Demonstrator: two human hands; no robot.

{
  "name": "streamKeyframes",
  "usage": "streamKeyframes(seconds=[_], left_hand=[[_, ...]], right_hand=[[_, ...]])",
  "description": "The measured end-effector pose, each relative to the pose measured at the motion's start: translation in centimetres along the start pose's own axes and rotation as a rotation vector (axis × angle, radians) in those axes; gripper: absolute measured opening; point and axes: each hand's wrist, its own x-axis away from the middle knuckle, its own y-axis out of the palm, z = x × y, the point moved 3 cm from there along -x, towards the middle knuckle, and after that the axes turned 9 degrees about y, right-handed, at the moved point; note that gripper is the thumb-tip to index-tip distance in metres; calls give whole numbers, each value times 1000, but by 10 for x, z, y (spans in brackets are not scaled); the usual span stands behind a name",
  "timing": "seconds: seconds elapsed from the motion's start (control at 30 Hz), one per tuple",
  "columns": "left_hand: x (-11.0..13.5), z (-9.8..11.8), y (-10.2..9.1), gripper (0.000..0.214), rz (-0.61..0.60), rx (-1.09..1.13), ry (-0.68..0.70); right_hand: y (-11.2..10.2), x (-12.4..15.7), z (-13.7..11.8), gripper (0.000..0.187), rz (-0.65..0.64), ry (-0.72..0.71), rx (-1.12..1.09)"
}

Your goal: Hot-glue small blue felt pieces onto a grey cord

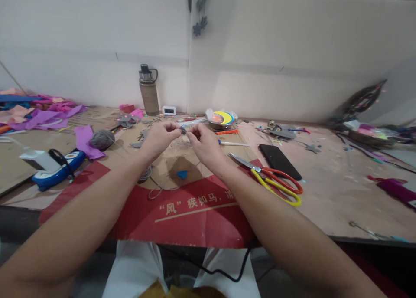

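My left hand (pixel 159 138) and my right hand (pixel 205 142) are raised together above the cardboard-covered table (pixel 325 194). Both pinch a small grey piece (pixel 183 131) between their fingertips; I cannot make out what it is. A grey strand of yarn (pixel 156 189) lies looped on the cardboard below my left wrist. A small blue scrap (pixel 182 174) rests under my hands. Red and yellow scissors (pixel 273 181) lie just right of my right wrist.
A grey yarn ball (pixel 102 139) and purple felt (pixel 85 139) lie left. A blue glue gun (pixel 56 170) sits at the left edge. A black phone (pixel 279 161), a bowl (pixel 221 119), a bottle (pixel 148 92) and felt scraps (pixel 39 111) crowd the back.
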Motion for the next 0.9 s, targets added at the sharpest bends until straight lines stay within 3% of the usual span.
streamKeyframes(seconds=[0.2, 0.47, 0.67, 0.9], left_hand=[[2, 1, 2, 16, -5, 51, -34], [-2, -15, 16, 11, -59, 366, -57], [-1, -12, 18, 14, -106, 387, -75], [2, -6, 20, 19, -158, 478, -96]], right_hand=[[3, 0, 0, 13, -5, 82, -112], [10, -8, 19, 28, -3, 219, -362], [3, -6, 12, 20, 84, 234, -294], [2, -5, 7, 10, 54, 219, -224]])
